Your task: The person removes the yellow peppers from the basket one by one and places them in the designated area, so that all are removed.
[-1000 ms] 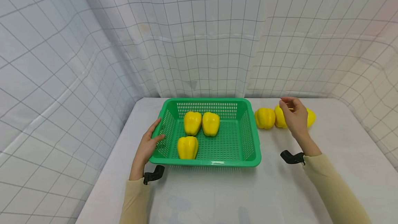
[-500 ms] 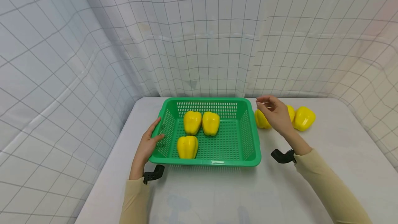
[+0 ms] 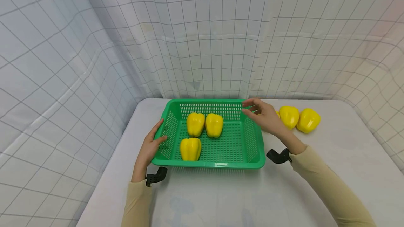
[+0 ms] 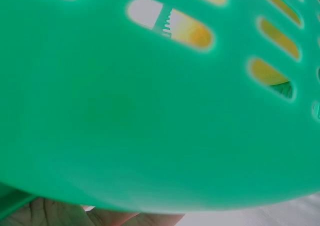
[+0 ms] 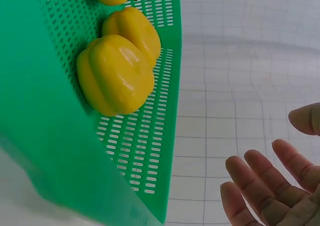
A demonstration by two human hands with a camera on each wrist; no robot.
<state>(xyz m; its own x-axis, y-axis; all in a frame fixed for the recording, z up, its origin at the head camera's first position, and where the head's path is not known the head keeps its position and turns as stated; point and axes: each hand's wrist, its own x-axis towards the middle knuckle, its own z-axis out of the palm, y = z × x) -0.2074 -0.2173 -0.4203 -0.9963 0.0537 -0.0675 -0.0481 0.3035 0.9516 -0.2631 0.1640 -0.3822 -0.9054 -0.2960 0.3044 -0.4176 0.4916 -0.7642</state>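
A green slotted plastic basket [image 3: 208, 165] holds three yellow bell peppers, two side by side at the back, like this one [image 3: 214, 125], and a front-left one [image 3: 190, 149]. My left hand [image 3: 149, 150] grips the basket's left side, thumb over the rim inside and fingers outside. In the left wrist view the basket wall [image 4: 125, 121] hides most of that hand. Over the basket's back right corner hovers my right hand [image 3: 266, 116], holding nothing. The right wrist view shows its fingers spread loosely, apart from the basket's rim [image 5: 172, 136].
Right of the basket lie more yellow bell peppers on the white table [image 3: 221, 199]: one [image 3: 288, 117], another [image 3: 308, 120] beside it, and a third mostly behind my right hand. A white gridded curtain [image 3: 217, 45] stands along the back and sides.
My right hand has moved left, from above the loose peppers to the basket's back right corner, uncovering two of them. The left hand and the basket have stayed put.
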